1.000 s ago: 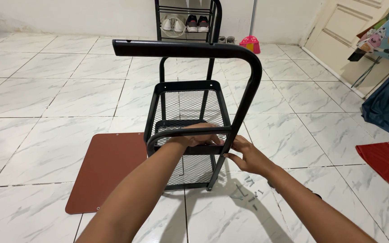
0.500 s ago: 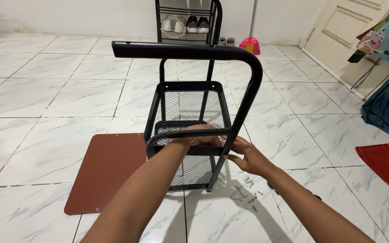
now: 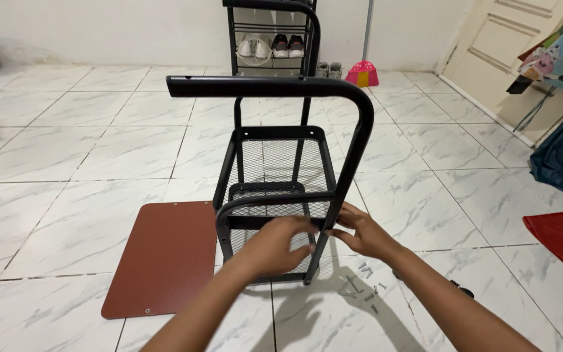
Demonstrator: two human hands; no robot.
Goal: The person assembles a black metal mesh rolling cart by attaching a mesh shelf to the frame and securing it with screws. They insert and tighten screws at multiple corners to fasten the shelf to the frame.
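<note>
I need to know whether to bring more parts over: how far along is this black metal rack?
Done: the black rack frame stands upright with mesh baskets fitted. In hand: the left hand and right hand meet at the front upright's lower joint. Left: loose screws lie on the tile floor, and the reddish-brown board lies flat, unattached.

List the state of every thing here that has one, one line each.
Black metal rack frame: upright, partly assembled.
Mesh basket: mounted in frame.
Left hand: on lower front rail.
Right hand: fingertips at frame post.
Brown board: flat on floor, unattached.
Screws: loose on tile.
</note>
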